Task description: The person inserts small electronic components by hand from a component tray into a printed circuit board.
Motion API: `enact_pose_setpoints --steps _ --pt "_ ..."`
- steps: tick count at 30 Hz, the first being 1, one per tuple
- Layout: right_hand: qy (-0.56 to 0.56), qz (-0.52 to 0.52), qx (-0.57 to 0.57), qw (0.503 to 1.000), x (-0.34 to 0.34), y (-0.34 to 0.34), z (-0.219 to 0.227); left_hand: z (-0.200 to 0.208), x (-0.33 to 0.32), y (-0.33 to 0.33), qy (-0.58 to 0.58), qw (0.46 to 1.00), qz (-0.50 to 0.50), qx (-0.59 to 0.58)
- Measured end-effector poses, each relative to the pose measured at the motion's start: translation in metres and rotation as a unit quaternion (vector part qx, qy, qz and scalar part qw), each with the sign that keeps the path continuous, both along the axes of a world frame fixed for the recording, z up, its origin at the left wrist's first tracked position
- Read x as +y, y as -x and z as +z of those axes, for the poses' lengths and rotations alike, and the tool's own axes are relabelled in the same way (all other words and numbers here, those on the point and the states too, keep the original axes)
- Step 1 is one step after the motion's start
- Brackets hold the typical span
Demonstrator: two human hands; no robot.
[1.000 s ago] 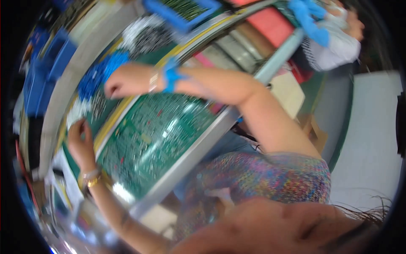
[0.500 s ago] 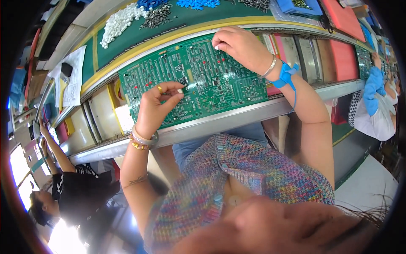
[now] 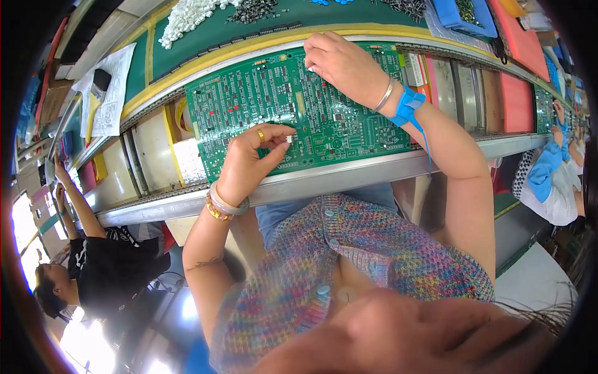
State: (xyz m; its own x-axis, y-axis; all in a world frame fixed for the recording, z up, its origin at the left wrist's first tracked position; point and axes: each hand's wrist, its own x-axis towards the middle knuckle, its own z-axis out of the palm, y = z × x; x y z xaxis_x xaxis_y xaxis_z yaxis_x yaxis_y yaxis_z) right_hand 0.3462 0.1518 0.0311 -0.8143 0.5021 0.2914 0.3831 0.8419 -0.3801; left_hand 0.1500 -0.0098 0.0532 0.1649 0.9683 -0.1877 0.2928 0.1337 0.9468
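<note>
A large green circuit board (image 3: 367, 132) lies across the metal rails in front of me, with rows of small parts and a few red ones on it. Over its lower middle, my left hand (image 3: 252, 156) pinches a small white connector (image 3: 289, 139) between thumb and forefinger, at the board's surface. Whether it is seated there I cannot tell. My right hand (image 3: 342, 67) bends over the board's upper middle, fingers closed together. A bit of white shows at its fingertips, too small to name. A blue strap (image 3: 408, 107) with a cord wraps my right wrist.
Beyond the far rail, a green surface holds piles of white parts (image 3: 187, 20) and black parts (image 3: 252, 11), plus a row of black strips (image 3: 240, 38). A blue bin (image 3: 461, 15) stands far right. The near metal rail (image 3: 336, 173) runs before me. Co-workers sit left and right.
The view has shifted a little. My left hand is lower and further right with the white connector. My right hand has moved slightly left across the board, its fingers still closed.
</note>
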Motion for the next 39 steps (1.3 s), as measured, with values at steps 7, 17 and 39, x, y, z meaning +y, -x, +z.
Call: enact_pose_setpoints --steps 7,17,39 --pt "-0.06 0.004 -0.028 0.998 -0.002 0.002 0.001 -0.004 -0.001 -0.002 0.023 0.999 0.036 -0.008" --pt "-0.093 0.028 -0.042 0.994 0.002 0.011 0.011 -0.006 -0.003 -0.001 0.004 0.999 0.035 0.007" --pt "0.051 -0.086 0.066 0.993 0.08 0.049 -0.002 -0.015 0.067 -0.012 -0.225 0.934 0.011 0.276"
